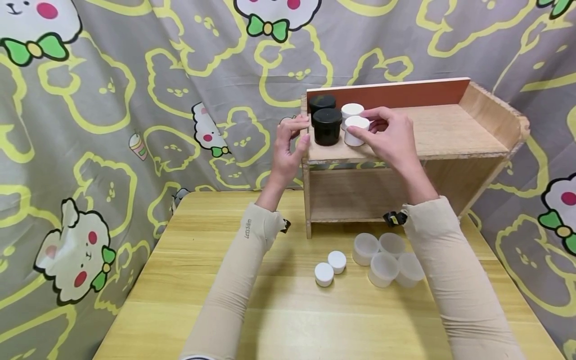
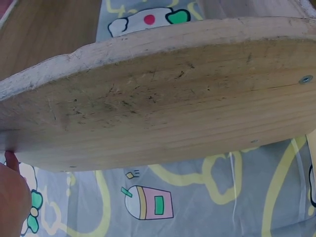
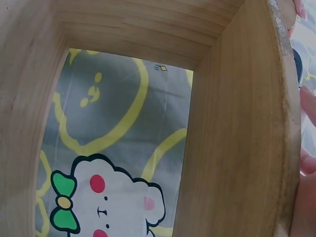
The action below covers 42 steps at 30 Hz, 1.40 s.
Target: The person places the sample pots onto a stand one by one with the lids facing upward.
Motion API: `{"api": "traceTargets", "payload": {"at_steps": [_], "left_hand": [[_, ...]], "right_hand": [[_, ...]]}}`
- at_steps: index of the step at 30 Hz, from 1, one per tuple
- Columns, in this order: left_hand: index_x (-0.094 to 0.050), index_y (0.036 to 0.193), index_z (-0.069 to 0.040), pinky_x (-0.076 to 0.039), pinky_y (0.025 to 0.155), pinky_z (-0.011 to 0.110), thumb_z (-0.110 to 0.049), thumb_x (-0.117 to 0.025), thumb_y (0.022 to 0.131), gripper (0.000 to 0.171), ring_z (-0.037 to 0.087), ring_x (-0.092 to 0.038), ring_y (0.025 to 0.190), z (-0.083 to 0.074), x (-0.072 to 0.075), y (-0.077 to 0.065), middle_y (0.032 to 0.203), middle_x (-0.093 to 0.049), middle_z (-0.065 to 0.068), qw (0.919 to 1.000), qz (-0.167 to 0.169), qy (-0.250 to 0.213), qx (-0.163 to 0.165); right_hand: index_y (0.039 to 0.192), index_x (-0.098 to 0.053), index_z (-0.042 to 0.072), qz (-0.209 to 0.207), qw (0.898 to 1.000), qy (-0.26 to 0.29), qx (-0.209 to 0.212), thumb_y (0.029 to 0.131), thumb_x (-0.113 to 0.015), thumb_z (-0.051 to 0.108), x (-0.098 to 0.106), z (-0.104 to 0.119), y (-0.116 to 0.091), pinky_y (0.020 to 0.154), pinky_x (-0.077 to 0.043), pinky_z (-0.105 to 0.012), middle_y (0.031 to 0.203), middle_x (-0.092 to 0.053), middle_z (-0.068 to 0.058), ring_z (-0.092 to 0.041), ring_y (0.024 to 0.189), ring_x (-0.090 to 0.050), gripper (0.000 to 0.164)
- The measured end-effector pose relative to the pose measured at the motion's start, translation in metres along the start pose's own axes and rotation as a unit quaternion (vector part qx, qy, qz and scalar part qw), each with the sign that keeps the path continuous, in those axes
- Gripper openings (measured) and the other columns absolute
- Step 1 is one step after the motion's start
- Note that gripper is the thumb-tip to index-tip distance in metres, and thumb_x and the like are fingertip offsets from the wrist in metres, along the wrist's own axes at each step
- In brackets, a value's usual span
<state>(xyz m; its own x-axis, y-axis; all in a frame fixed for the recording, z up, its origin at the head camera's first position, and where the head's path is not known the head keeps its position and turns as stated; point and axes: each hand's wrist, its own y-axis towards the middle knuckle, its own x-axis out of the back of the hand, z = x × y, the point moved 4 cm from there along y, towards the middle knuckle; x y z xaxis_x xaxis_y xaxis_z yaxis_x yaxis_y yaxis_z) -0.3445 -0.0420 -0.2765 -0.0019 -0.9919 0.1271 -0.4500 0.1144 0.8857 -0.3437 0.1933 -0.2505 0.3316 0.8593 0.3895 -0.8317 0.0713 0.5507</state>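
Note:
On the top shelf of a wooden shelf unit (image 1: 450, 130), my right hand (image 1: 391, 135) pinches the front white jar (image 1: 355, 137) between thumb and fingers. Right behind it stands another white jar (image 1: 352, 111). To their left are two lidded black jars, a front one (image 1: 327, 130) and a back one (image 1: 322, 103) partly hidden by it. My left hand (image 1: 289, 147) rests at the unit's left side panel (image 2: 163, 108), its fingers touching the upper edge and holding no jar. In the right wrist view only parts of the right fingers (image 3: 308, 106) show at the edge.
Two small white-lidded jars, one nearer (image 1: 324, 275) and one farther (image 1: 337, 262), stand on the wooden table (image 1: 189, 280). Several translucent frosted tubs (image 1: 383, 270) cluster to their right, before the unit. A patterned grey curtain (image 1: 180, 100) hangs behind.

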Motion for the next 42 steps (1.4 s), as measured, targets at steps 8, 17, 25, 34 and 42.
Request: {"api": "traceTargets", "payload": {"at_steps": [8, 17, 25, 34, 42], "left_hand": [[-0.059, 0.116, 0.015, -0.044, 0.111, 0.027, 0.004, -0.057, 0.094, 0.025, 0.049, -0.047, 0.134, -0.0002, 0.0003, 0.0003, 0.128, -0.054, 0.034, 1.0000, -0.002, -0.001, -0.004], [-0.058, 0.117, 0.015, -0.044, 0.111, 0.029, 0.004, -0.056, 0.095, 0.024, 0.050, -0.047, 0.134, 0.0019, -0.0004, -0.0020, 0.127, -0.054, 0.035, 1.0000, -0.006, -0.003, -0.003], [-0.058, 0.116, 0.017, -0.045, 0.111, 0.028, 0.006, -0.056, 0.094, 0.024, 0.050, -0.047, 0.134, 0.0008, -0.0005, -0.0003, 0.127, -0.054, 0.036, 0.9999, -0.007, -0.008, -0.007], [-0.058, 0.116, 0.016, -0.045, 0.111, 0.027, 0.006, -0.056, 0.094, 0.024, 0.051, -0.047, 0.133, 0.0003, -0.0002, 0.0009, 0.126, -0.054, 0.036, 0.9998, -0.006, -0.009, -0.015], [-0.058, 0.116, 0.017, -0.046, 0.111, 0.030, 0.006, -0.056, 0.094, 0.024, 0.050, -0.047, 0.132, 0.0008, -0.0005, 0.0002, 0.126, -0.054, 0.036, 0.9999, -0.006, -0.006, -0.014]], "right_hand": [[0.117, -0.075, 0.001, -0.006, 1.000, -0.006, 0.002, 0.081, -0.089, 0.028, -0.0008, -0.0005, -0.0004, 0.070, -0.048, -0.011, 0.090, -0.069, 0.001, 0.000, 0.074, -0.060, 0.047], [0.119, -0.075, 0.002, -0.023, 0.999, -0.030, 0.007, 0.084, -0.087, 0.031, -0.0045, -0.0012, -0.0017, 0.071, -0.048, -0.008, 0.099, -0.072, -0.017, 0.005, 0.072, -0.059, 0.047], [0.122, -0.074, 0.003, -0.026, 0.999, -0.040, 0.002, 0.085, -0.085, 0.034, -0.0043, -0.0006, -0.0021, 0.071, -0.047, -0.009, 0.101, -0.072, -0.017, 0.004, 0.074, -0.058, 0.049], [0.122, -0.073, 0.002, -0.024, 0.999, -0.046, 0.006, 0.086, -0.085, 0.032, -0.0034, 0.0006, -0.0021, 0.071, -0.047, -0.008, 0.104, -0.073, -0.019, 0.007, 0.073, -0.058, 0.049], [0.124, -0.072, 0.003, -0.035, 0.999, -0.007, 0.000, 0.084, -0.087, 0.028, 0.0002, -0.0008, -0.0022, 0.078, -0.051, -0.011, 0.110, -0.071, -0.014, 0.003, 0.078, -0.061, 0.050]]}}
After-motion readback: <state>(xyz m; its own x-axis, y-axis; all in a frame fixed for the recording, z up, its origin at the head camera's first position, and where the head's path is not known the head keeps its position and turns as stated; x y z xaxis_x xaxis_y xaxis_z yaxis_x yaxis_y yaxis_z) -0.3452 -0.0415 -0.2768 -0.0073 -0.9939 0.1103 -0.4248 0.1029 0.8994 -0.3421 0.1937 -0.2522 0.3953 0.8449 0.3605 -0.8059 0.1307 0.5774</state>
